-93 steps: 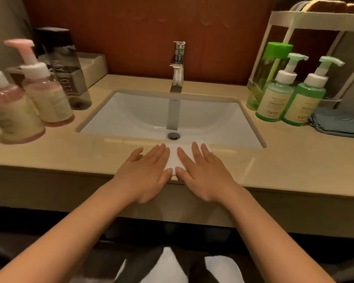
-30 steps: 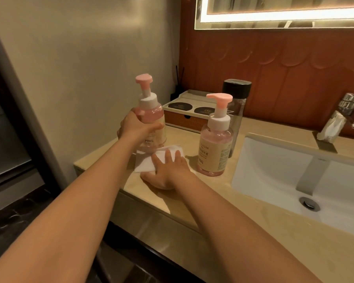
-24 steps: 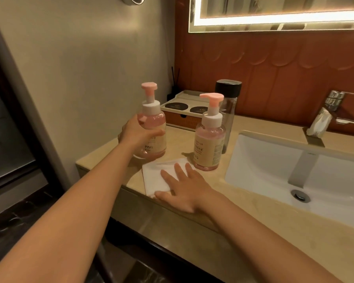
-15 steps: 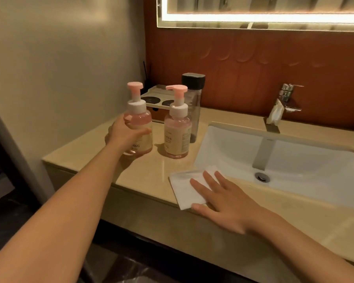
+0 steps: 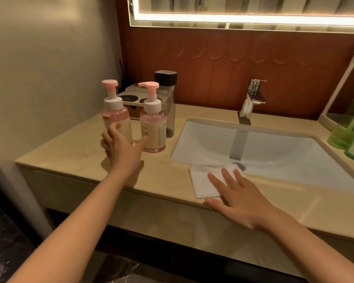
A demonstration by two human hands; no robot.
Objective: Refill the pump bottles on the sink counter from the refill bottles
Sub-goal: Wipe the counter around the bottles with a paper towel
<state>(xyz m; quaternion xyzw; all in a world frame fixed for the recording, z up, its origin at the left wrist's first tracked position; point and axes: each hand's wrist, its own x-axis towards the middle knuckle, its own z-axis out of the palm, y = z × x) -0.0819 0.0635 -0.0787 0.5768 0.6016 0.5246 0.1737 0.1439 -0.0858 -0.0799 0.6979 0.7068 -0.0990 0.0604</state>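
Observation:
Two pink pump bottles stand side by side at the counter's left end, one [image 5: 116, 113] nearer the wall and one [image 5: 153, 127] nearer the sink. Behind them is a clear refill bottle with a black cap [image 5: 168, 103]. My left hand [image 5: 122, 149] hovers just in front of the left pump bottle with fingers spread and thumb out, holding nothing. My right hand [image 5: 237, 197] lies flat on a white cloth [image 5: 202, 180] at the sink's front rim. Green bottles [image 5: 352, 127] show at the right edge.
The white sink basin [image 5: 274, 148] fills the counter's middle, with a chrome faucet [image 5: 251, 103] behind it. A small wooden box [image 5: 131, 99] sits against the back wall behind the pink bottles. A white rack frame [image 5: 335, 94] stands at the far right.
My left hand has let go of the left pink pump bottle, which now stands on the counter. My right hand slid the white cloth rightward to the sink's front rim.

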